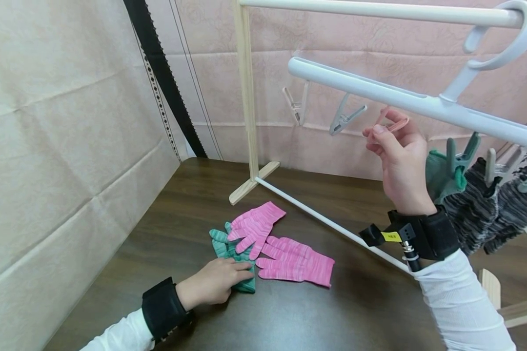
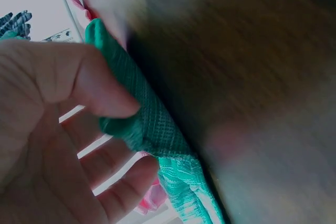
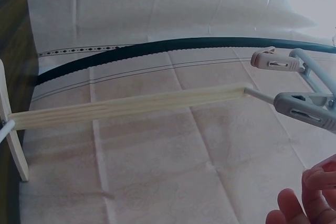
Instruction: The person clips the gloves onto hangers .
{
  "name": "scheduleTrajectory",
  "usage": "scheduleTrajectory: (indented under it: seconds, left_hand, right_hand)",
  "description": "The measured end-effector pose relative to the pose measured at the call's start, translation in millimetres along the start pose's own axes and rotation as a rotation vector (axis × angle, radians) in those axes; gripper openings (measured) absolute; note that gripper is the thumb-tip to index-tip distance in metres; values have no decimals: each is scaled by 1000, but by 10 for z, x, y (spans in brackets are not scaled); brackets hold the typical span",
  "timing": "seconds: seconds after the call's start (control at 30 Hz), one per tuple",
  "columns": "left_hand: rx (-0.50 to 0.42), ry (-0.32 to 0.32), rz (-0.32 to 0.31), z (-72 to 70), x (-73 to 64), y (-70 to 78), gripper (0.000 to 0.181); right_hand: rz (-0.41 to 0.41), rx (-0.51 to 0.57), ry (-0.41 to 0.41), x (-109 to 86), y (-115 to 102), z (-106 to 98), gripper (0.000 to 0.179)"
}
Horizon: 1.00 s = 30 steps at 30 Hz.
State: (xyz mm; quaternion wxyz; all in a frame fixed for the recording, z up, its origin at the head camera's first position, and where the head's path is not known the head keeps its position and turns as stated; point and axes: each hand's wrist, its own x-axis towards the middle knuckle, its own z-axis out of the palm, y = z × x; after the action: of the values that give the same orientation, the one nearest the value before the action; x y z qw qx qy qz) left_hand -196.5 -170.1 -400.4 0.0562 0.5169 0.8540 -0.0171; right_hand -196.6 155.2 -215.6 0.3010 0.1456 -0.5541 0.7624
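Note:
With my right hand (image 1: 401, 161), raised beneath a pale blue hanger (image 1: 355, 84), I pinch a small pink clip (image 1: 398, 125). Only its fingertips (image 3: 291, 207) enter the right wrist view. My left hand (image 1: 215, 282) is at the table, gripping the cuff end of a green striped knit glove (image 1: 246, 286). The left wrist view shows the thumb over the green fabric (image 2: 157, 124) and the other fingers curled toward it from the far side. Two pink knit gloves (image 1: 296, 262) lie beside and partly over the green one.
Two grey clips (image 1: 346, 118) dangle from the hanger's left part. To the right, a green glove (image 1: 435, 173) and black-grey knit gloves (image 1: 474, 207) hang from clips. The hanger hooks over a white rail (image 1: 377, 10) on a wooden post (image 1: 247, 97); a low white rod (image 1: 316, 213) crosses the table.

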Motion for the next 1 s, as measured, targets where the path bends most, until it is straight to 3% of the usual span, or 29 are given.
scheduleTrajectory:
  seconds: [0.2,0.4,0.57,1.0]
  left_hand:
    - [-36,99,4,36,28,-9,30]
    - [-57,120,8,38,32,-21,18]
    - [-114,148,5,-16,34,-22,6]
    - [-45,450,18,-272,48,-55,10]
  right_hand:
    - [-15,-51,11,-2,-5,31,14]
    - [-22,-101,20,-11,5,41,2]
    - [-18,-116,3,-26,-2,28,3]
    - [8,-138,-38,-55,-30,13,7]
